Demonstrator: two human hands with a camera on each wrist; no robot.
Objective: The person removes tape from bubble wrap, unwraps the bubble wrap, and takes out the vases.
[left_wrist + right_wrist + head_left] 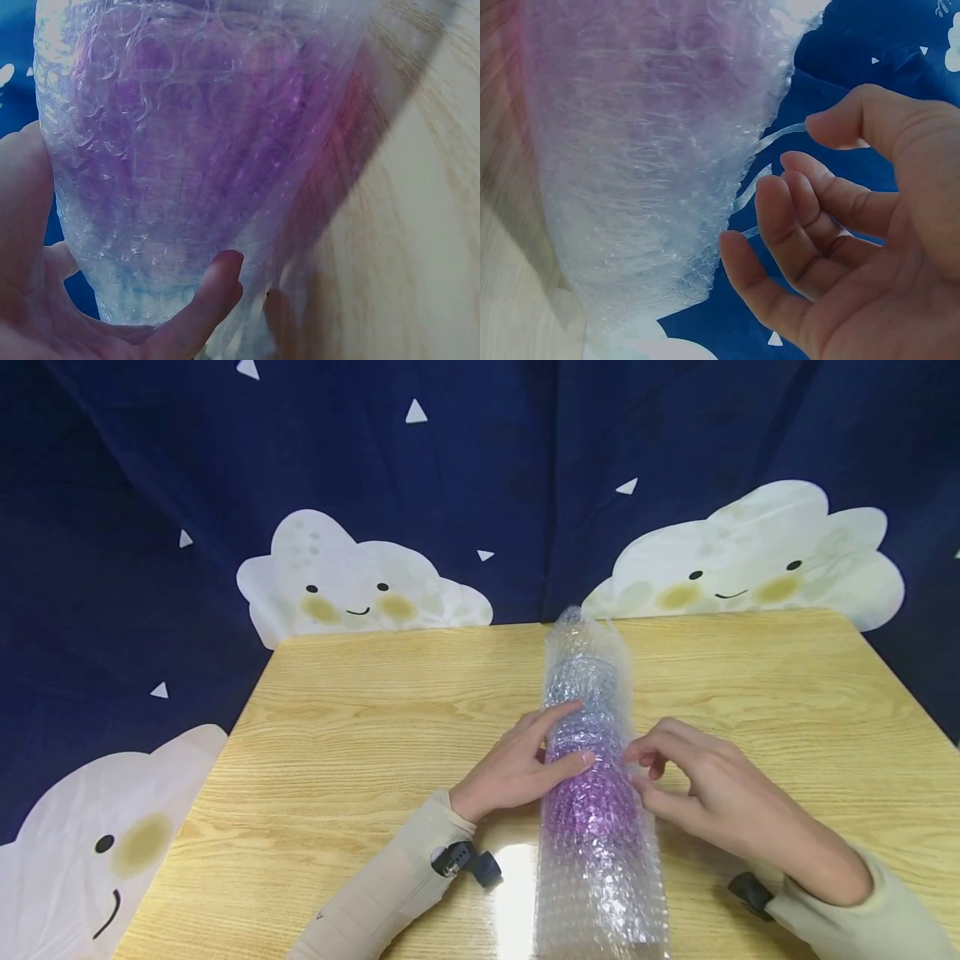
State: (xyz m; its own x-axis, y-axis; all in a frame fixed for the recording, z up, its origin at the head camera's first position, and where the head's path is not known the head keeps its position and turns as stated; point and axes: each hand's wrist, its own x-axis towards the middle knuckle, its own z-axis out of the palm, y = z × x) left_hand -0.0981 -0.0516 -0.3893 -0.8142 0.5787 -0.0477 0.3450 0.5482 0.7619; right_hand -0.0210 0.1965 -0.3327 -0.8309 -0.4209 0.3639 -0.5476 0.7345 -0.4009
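A long bundle in clear bubble wrap (592, 810) lies lengthwise on the table; a purple part and a pale bluish part show through, but what is inside cannot be told. From its left side, my left hand (517, 768) rests across it with thumb and index finger extended over the plastic. The left wrist view shows that thumb (202, 300) on the wrap. At the right edge of the bundle is my right hand (705, 785), its fingers loosely bent and apart. Thin clear strips (780, 135) stick out from the wrap's edge, one reaching the right thumb (855, 116).
The wood-grain table (360, 735) extends to both sides of the bundle. Behind it hangs a dark blue curtain (480, 468) with smiling clouds and white triangles. The bundle's far end reaches the table's back edge. Dark wrist straps sit over both sleeves.
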